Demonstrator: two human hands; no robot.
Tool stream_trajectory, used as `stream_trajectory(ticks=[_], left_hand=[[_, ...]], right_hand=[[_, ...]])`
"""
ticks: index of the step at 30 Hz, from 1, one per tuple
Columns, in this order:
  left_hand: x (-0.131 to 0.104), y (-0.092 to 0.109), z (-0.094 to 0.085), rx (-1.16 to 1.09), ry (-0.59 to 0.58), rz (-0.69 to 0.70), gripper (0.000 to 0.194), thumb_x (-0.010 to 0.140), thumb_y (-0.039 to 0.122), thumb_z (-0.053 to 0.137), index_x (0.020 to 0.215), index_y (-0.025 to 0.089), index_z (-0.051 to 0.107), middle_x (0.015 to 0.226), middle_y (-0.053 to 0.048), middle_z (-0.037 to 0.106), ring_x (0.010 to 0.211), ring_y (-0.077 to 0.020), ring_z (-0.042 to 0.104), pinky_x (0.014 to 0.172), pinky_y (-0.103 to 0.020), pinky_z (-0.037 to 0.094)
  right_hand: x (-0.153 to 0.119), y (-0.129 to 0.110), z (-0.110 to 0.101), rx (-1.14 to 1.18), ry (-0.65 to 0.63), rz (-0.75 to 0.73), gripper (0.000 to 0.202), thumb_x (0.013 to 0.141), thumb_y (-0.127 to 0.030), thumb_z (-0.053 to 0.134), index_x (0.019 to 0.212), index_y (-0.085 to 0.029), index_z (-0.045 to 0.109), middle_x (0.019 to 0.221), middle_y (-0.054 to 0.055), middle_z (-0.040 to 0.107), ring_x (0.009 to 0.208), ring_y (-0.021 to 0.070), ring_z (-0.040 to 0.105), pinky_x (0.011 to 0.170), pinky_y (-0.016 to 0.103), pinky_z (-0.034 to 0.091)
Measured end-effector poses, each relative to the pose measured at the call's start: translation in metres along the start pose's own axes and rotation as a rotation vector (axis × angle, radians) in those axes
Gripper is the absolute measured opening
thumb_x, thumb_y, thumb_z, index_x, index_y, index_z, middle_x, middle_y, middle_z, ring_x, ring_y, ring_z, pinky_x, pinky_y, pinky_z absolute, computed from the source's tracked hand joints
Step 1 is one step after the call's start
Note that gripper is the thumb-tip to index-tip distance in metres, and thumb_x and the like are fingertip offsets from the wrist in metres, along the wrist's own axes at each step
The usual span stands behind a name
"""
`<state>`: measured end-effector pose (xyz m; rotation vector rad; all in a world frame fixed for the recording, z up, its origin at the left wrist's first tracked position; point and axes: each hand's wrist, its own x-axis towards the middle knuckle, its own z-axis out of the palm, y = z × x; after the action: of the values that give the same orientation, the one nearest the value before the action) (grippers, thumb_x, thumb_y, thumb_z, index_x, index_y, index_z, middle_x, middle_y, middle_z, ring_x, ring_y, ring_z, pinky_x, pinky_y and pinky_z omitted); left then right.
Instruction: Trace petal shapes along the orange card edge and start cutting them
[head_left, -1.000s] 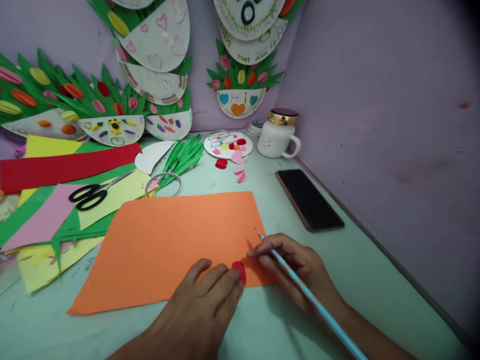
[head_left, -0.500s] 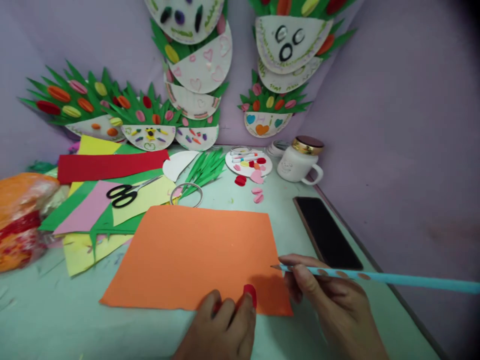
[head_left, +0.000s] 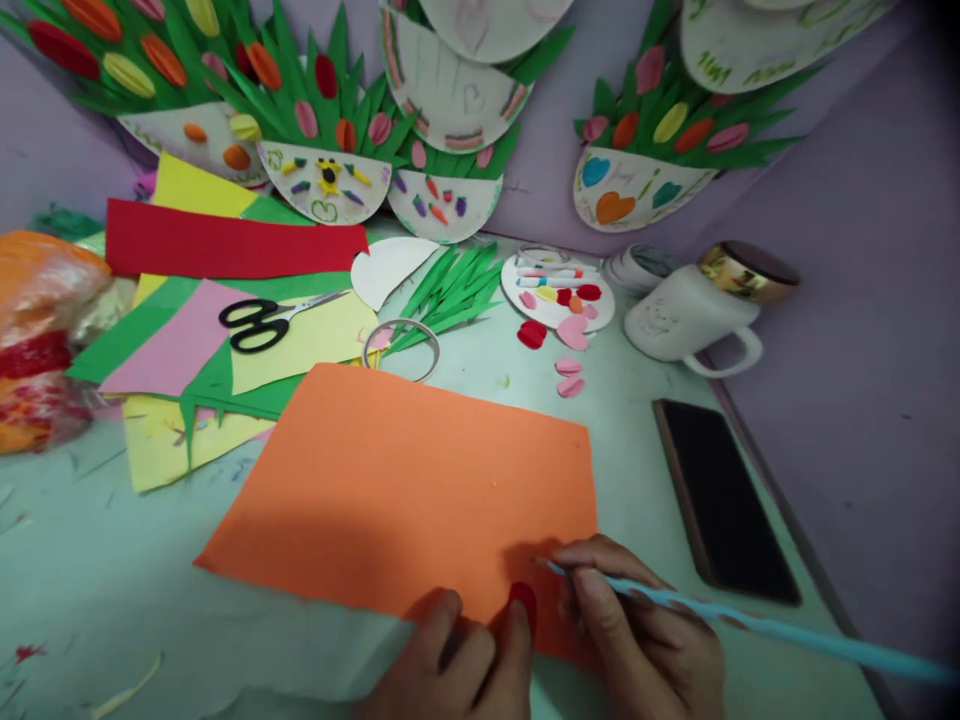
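A sheet of orange paper lies on the table in front of me. My left hand rests at its near edge, fingers bent, pressing a small red paper piece against the sheet; most of that piece is hidden under the fingers. My right hand grips a light blue pencil close to its point. The pencil's tip is over the right part of the orange sheet, just above the red piece. Whether it touches the paper, I cannot tell.
Black-handled scissors lie on coloured paper sheets at the left, beside a plastic bag. Behind the orange sheet are a tape ring and green paper leaves. A phone and a lidded mug stand right.
The view has tilted down and turned. The pencil tip has moved inward from the orange sheet's right edge, nearer the red piece. My left hand still presses at the near edge.
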<state>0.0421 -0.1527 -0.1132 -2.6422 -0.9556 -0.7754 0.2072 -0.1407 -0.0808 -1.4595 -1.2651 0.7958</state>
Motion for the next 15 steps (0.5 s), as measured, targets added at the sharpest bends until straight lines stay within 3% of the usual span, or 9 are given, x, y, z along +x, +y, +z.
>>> stream_trajectory(ticks=[3, 7, 11, 15], left_hand=[[0.001, 0.001, -0.002, -0.029, -0.078, 0.032, 0.017, 0.087, 0.017, 0.052, 0.093, 0.016, 0.068, 0.1, -0.004, 0.068, 0.068, -0.0167, 0.043, 0.077, -0.039, 0.036], [-0.001, 0.001, -0.002, -0.048, -0.067, 0.016, 0.018, 0.088, 0.02, 0.051, 0.093, 0.014, 0.068, 0.104, -0.006, 0.067, 0.068, -0.0172, 0.044, 0.078, -0.041, 0.036], [0.0, 0.002, -0.003, -0.055, -0.07, 0.025, 0.015, 0.087, 0.021, 0.053, 0.09, 0.016, 0.067, 0.1, -0.005, 0.067, 0.069, -0.0174, 0.044, 0.079, -0.041, 0.035], [0.002, 0.001, -0.01, -0.059, -0.148, 0.03, 0.017, 0.087, 0.019, 0.051, 0.093, 0.019, 0.068, 0.102, -0.003, 0.067, 0.07, -0.0178, 0.045, 0.08, -0.041, 0.036]], right_hand=[[-0.001, 0.008, -0.005, -0.061, -0.037, -0.025, 0.013, 0.086, -0.023, 0.059, 0.084, -0.027, 0.071, 0.065, -0.003, 0.065, 0.046, 0.0084, 0.056, 0.043, 0.014, 0.046], [-0.001, 0.013, -0.011, -0.099, -0.092, -0.025, 0.015, 0.088, -0.021, 0.056, 0.087, -0.026, 0.07, 0.071, -0.002, 0.068, 0.053, 0.0099, 0.062, 0.049, 0.014, 0.051], [-0.001, 0.007, -0.006, -0.127, -0.116, -0.066, 0.015, 0.087, -0.02, 0.057, 0.088, -0.027, 0.071, 0.076, -0.001, 0.071, 0.06, 0.011, 0.066, 0.055, 0.015, 0.053], [-0.007, -0.004, 0.002, -0.109, -0.094, -0.074, 0.013, 0.088, -0.025, 0.058, 0.086, -0.028, 0.07, 0.07, -0.002, 0.07, 0.06, 0.0125, 0.065, 0.054, 0.017, 0.052]])
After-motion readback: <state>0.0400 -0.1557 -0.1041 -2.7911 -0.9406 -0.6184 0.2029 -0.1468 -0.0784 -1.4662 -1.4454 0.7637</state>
